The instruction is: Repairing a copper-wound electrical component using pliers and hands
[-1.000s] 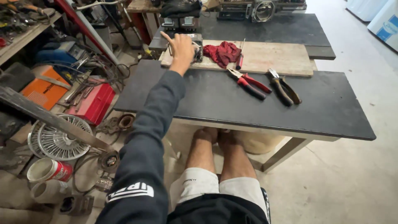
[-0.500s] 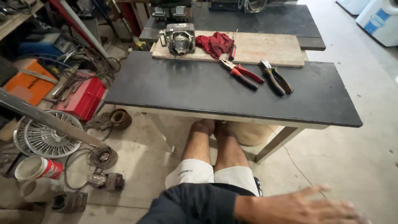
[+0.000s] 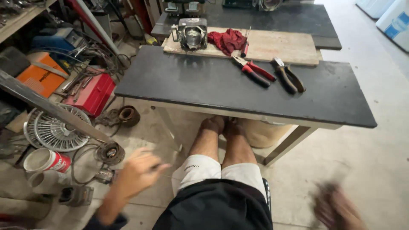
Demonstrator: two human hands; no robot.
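My left hand point(image 3: 137, 172) hangs low beside my left thigh, over the floor, with its fingers curled; a thin dark bit shows at the fingertips, too small to identify. At the bottom right my right hand point(image 3: 336, 209) is blurred by motion, so its fingers are unreadable. Both hands are well short of the black table point(image 3: 191, 87). On the wooden board point(image 3: 281, 47) at the table's far side stand a grey metal motor part point(image 3: 192, 35) and a red rag point(image 3: 226, 40). Red-handled pliers point(image 3: 254, 70) and dark-handled pliers point(image 3: 289, 77) lie on the tabletop.
My bare legs reach under the table toward a beige bucket point(image 3: 262, 132). The floor on the left is cluttered: a wire fan guard point(image 3: 53, 130), a red toolbox point(image 3: 91, 91), an orange case point(image 3: 40, 79), a red-and-white can point(image 3: 42, 161), cables and small motor parts. A metal bar point(image 3: 51, 110) slants across.
My left hand has drawn back from the motor part on the board down to my left side. My right hand has dropped to the bottom right. The view has shifted closer to the table.
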